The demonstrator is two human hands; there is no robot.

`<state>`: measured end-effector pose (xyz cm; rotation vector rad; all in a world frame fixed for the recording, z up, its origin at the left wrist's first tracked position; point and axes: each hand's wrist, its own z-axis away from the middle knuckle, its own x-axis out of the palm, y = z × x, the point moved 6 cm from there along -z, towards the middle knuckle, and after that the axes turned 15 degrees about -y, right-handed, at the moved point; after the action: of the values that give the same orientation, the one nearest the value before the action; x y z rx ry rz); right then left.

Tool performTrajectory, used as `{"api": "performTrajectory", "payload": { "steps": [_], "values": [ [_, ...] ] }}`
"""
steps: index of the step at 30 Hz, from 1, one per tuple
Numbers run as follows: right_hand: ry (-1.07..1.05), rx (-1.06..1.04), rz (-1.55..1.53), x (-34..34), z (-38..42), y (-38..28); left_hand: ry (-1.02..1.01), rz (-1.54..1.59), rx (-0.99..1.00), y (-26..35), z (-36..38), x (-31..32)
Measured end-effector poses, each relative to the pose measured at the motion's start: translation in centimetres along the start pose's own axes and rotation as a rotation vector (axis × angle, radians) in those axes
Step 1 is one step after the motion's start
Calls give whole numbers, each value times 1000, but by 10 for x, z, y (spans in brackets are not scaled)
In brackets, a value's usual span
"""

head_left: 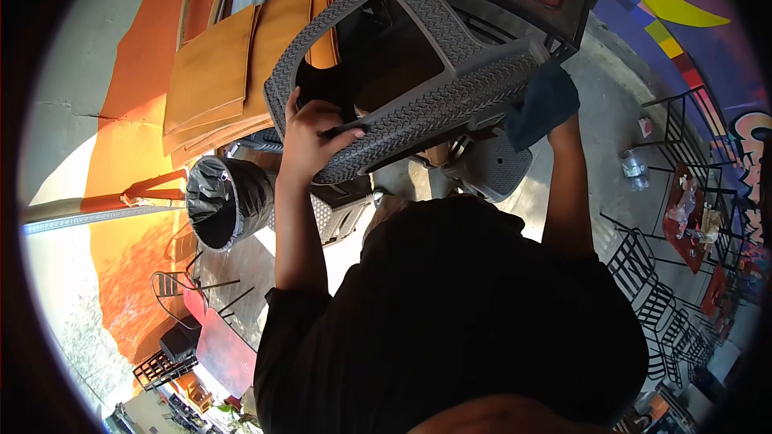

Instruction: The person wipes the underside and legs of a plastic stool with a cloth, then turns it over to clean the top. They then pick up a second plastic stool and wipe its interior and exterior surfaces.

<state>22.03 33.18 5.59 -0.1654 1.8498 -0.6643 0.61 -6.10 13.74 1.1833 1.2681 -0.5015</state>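
Observation:
A dark grey plastic chair point(414, 116) with a woven rattan-like texture is raised in front of me, tilted, its large openings facing up. My left hand point(315, 138) grips its near left edge, with the thumb lying on the textured band and the other fingers at the rim of the opening. A dark blue cloth point(544, 106) lies against the chair's right end. My right hand point(565, 130) is on the cloth; the cloth covers most of its fingers.
Left of the chair stands a bin with a black liner point(215, 205), below stacked tan boards point(213, 64). A grey stool point(492, 165) is under the chair. Black metal chairs point(635, 261) and a red table point(683, 225) are at right, with a clear plastic bottle point(634, 170) nearby.

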Motion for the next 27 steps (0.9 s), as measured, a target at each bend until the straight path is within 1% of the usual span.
{"api": "performTrajectory", "payload": {
  "steps": [1,4,5,8,9,10,12,14,17,20,22,23,25,27],
  "values": [
    [-34,46,-22,7,-3,4,-22,-33,-31,1,0,2],
    [-106,-83,100,6,-3,-19,149,-71,-200,14,2,3],
    [-79,-103,60,5,-2,-22,275,-128,-156,32,2,0],
    [3,-177,-54,7,-1,-28,566,208,-145,72,17,13],
    [34,-208,-88,7,1,-30,570,346,-107,88,22,24],
    [69,-240,-119,6,1,-31,520,626,-91,85,29,58],
    [37,-243,-58,4,-4,-37,157,1139,-345,95,30,119],
    [-14,-233,-1,2,-8,-40,9,1494,-484,100,31,158],
    [-54,-216,22,3,-11,-43,363,2044,-403,91,28,167],
    [43,-255,-37,-1,-5,-48,677,2398,-49,64,12,139],
    [156,-305,-54,-9,-1,-61,742,2373,-101,60,3,128],
    [153,-280,-103,-2,3,-53,774,2360,-126,56,1,125],
    [150,-231,-198,19,12,-36,770,2351,-102,47,-5,121],
    [156,-127,-16,26,18,-35,751,2337,-62,44,-11,111]
  ]
}}
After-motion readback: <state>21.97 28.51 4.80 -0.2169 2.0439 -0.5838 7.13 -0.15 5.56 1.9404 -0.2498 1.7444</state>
